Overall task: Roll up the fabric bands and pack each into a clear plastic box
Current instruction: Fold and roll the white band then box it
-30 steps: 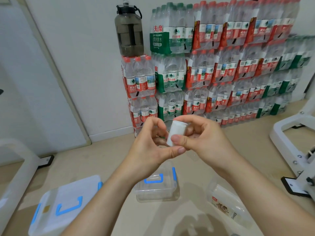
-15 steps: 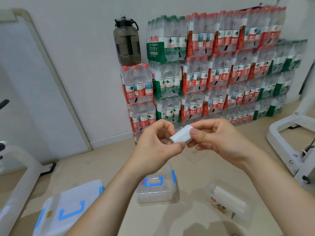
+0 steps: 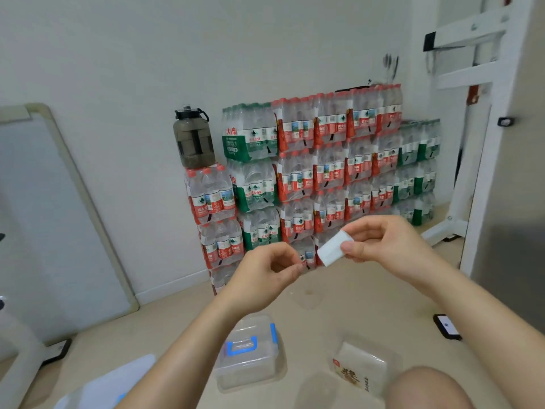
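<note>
- The fingers [image 3: 364,230] and thumb of the right hand [image 3: 386,246] pinch a rolled white fabric band [image 3: 334,251] by one end. The roll is held in the air, tilted, above and to the right of a clear plastic box [image 3: 247,357].
- The left hand [image 3: 262,273] hovers above that box, just beside the roll but apart from it. Its fingers [image 3: 281,254] are curled, thumb tip against forefinger, with nothing visible between them.
- The clear plastic box sits on the floor [image 3: 354,302], lid on, with a blue handle and blue clips.
- Right of the box lies a second clear tub with a printed label [image 3: 361,369], and beyond that a bare knee [image 3: 427,388].
- Left of the box, at the frame's lower edge, is a larger pale bin [image 3: 112,385].
- Behind the box, against the wall, stand stacked packs of bottled water [image 3: 309,178], with a dark jug [image 3: 193,138] on top.
- Far left of the box, a whiteboard [image 3: 53,216] leans on the wall.
</note>
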A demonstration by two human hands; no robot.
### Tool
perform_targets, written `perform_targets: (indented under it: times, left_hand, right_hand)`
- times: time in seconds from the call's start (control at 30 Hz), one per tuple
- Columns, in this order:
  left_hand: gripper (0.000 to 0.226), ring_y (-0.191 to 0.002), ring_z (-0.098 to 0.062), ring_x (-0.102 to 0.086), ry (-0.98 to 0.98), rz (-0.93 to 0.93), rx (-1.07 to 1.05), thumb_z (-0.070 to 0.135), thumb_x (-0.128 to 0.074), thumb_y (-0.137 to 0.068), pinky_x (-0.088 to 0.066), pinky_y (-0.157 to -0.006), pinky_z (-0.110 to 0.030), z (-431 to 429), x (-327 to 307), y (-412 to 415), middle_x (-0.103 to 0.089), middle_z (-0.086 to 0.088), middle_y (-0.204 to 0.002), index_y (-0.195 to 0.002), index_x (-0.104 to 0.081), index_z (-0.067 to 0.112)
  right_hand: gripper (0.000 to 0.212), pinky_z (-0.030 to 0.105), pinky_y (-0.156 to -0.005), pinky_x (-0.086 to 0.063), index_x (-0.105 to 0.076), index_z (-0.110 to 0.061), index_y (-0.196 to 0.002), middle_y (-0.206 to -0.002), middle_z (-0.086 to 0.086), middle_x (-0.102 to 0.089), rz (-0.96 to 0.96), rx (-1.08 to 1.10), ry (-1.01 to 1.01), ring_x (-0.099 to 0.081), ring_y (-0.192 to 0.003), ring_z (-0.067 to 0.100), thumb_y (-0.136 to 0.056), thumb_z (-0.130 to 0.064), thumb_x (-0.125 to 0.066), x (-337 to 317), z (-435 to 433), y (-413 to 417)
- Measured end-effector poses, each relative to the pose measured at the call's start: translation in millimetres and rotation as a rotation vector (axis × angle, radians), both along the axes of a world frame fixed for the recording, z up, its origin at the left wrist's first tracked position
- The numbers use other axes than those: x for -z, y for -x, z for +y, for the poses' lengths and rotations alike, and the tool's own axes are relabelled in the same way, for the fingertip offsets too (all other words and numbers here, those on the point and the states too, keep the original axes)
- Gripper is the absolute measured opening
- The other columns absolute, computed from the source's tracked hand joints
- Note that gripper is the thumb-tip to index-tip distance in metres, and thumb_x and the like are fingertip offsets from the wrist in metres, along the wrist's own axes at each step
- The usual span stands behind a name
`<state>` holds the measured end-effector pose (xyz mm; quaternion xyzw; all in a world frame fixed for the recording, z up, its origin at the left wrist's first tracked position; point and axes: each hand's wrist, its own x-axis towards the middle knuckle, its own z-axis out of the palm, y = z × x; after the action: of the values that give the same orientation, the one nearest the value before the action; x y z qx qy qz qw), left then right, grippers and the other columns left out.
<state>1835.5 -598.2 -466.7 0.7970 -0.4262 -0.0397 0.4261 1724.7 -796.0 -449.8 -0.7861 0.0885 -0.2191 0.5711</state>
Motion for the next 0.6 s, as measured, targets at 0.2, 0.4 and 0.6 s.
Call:
perform_targets:
  times: [0.2, 0.4, 0.6]
  left_hand:
    - [0.018, -0.078, -0.005, -0.061, -0.448, -0.361, 0.112, 0.016, -0.056, -0.088, -0.051, -0.075, -0.022, -17, -3, 12, -0.069, 0.010, -0.090, -0.096, -0.067, 0.028]
    - [0.023, -0.083, -0.008, -0.060, -0.634, -0.456, 0.193, 0.014, -0.054, -0.087, -0.048, -0.073, -0.021, -53, 12, -36, -0.070, 0.009, -0.094, -0.102, -0.067, 0.026]
    - [0.032, -0.102, -0.017, -0.059, -0.820, -0.398, 0.292, 0.013, -0.047, -0.085, -0.046, -0.082, -0.025, -109, 137, -126, -0.067, 0.005, -0.108, -0.107, -0.066, 0.027]
  right_hand:
    - [0.016, 0.025, -0.062, -0.057, -0.074, -0.012, -0.088, -0.075, 0.006, -0.075, 0.013, 0.126, 0.066, -0.072, -0.068, 0.017, -0.075, -0.022, -0.077, -8, -31, 38]
    - [0.023, 0.014, -0.070, -0.049, -0.070, -0.022, -0.100, -0.088, -0.015, -0.066, 0.229, 0.158, 0.414, -0.063, -0.080, 0.001, -0.079, -0.022, -0.076, 2, -63, 11]
    - [0.036, 0.023, -0.074, -0.044, -0.066, -0.019, -0.110, -0.097, -0.004, -0.065, 0.466, 0.136, 0.509, -0.060, -0.083, 0.009, -0.077, -0.029, -0.077, 101, -107, -85]
